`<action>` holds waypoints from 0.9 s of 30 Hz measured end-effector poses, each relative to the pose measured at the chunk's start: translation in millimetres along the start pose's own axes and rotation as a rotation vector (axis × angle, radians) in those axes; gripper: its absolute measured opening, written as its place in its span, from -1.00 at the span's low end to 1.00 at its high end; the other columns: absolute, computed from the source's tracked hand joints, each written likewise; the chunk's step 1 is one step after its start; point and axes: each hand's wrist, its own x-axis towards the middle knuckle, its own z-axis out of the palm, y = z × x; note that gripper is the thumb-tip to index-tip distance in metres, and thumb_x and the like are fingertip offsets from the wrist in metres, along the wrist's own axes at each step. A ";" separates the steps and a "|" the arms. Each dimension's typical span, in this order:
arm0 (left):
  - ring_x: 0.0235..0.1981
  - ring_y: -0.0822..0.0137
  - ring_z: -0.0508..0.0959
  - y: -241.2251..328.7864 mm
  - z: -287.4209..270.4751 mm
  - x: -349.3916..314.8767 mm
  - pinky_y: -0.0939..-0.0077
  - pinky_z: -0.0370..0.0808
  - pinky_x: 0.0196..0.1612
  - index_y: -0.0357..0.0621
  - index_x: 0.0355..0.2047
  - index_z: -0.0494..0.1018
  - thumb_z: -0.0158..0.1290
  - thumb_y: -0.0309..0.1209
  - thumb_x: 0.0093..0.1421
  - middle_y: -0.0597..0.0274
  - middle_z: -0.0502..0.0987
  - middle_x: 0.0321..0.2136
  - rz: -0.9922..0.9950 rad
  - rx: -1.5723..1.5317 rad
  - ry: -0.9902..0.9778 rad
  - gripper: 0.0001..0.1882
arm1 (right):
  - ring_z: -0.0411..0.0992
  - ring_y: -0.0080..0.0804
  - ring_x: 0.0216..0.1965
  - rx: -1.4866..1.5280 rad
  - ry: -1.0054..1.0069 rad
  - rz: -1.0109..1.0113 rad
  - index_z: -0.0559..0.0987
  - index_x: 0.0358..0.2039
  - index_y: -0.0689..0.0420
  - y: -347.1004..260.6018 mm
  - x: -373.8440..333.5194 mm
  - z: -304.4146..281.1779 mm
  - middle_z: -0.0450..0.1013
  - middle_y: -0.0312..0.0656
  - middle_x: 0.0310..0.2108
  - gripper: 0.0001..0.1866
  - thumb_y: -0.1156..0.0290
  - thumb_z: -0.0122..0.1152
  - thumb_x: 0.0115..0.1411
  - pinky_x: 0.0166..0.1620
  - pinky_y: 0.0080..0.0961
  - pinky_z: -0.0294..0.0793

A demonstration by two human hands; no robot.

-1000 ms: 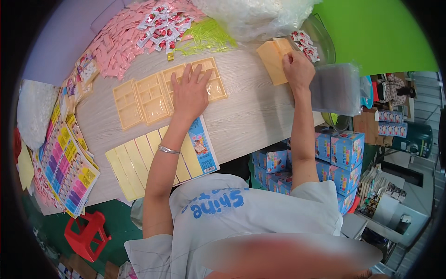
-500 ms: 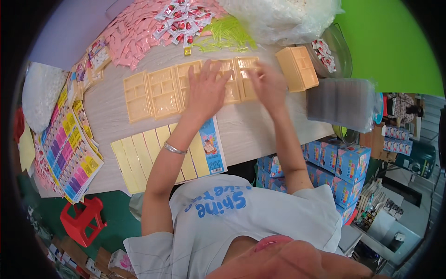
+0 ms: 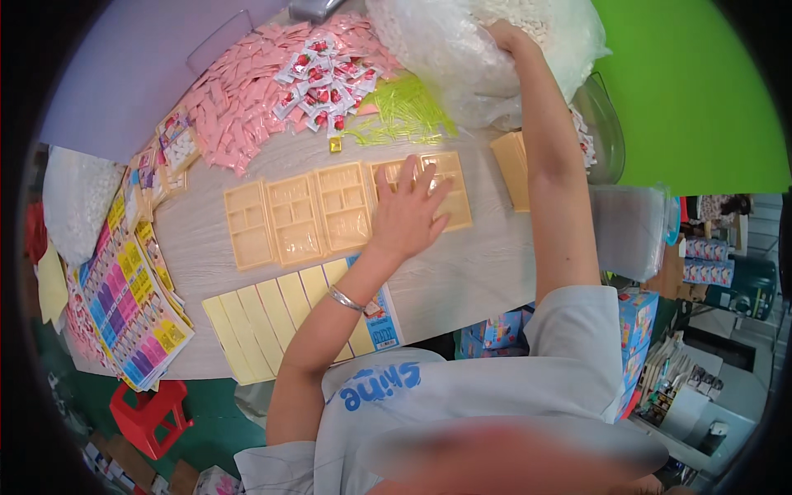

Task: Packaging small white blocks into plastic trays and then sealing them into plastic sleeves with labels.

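The left hand (image 3: pixel 406 216) spreads wide over the trays (image 3: pixel 344 221); the right hand (image 3: pixel 506 37) is at the plastic bag (image 3: pixel 437 62), its hold unclear.

Red stool (image 3: pixel 142 418) standing on green floor (image 3: pixel 210 406), cardboard boxes (image 3: pixel 132 462) near it. Purple panel (image 3: pixel 140 74) up left, bright green panel (image 3: pixel 697 107) across right. Blue cartons (image 3: pixel 637 320) stacked low, grey machine (image 3: pixel 749 412) farther off.

Down it looks from your head, this wide fisheye, close above the pale-grey, wood-grained worktop (image 3: pixel 466 268)!
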 end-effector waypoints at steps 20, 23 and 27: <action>0.47 -0.03 0.03 6.4 -4.4 -1.1 -0.46 -0.04 0.32 0.22 0.33 0.32 0.06 0.23 0.18 0.24 0.29 0.35 0.031 0.009 -0.083 -0.23 | 0.41 -0.40 -0.60 1.553 0.178 0.012 0.61 -0.40 0.08 49.8 -79.7 -85.6 0.50 -0.24 -0.52 -0.63 0.01 0.23 0.29 -0.48 -0.37 0.44; 0.46 0.00 0.04 20.5 2.5 12.9 -0.44 -0.03 0.33 0.15 0.34 0.31 0.06 0.27 0.15 0.26 0.30 0.35 0.117 -0.022 -0.051 -0.17 | 0.49 -0.29 -0.51 2.212 -0.537 -0.434 0.62 -0.25 0.13 126.8 -116.2 -8.4 0.56 -0.13 -0.39 -0.65 0.07 0.21 0.30 -0.47 -0.33 0.48; 0.43 -0.03 0.13 12.0 5.5 -1.1 -0.41 0.04 0.30 -0.02 0.28 0.36 0.16 0.23 0.09 0.22 0.36 0.29 0.096 -0.020 0.011 -0.13 | 0.41 -0.63 -0.51 1.469 0.129 0.033 0.50 -0.13 0.05 26.6 -270.7 116.5 0.41 -0.35 -0.48 -0.80 0.22 0.17 0.38 -0.54 -0.72 0.35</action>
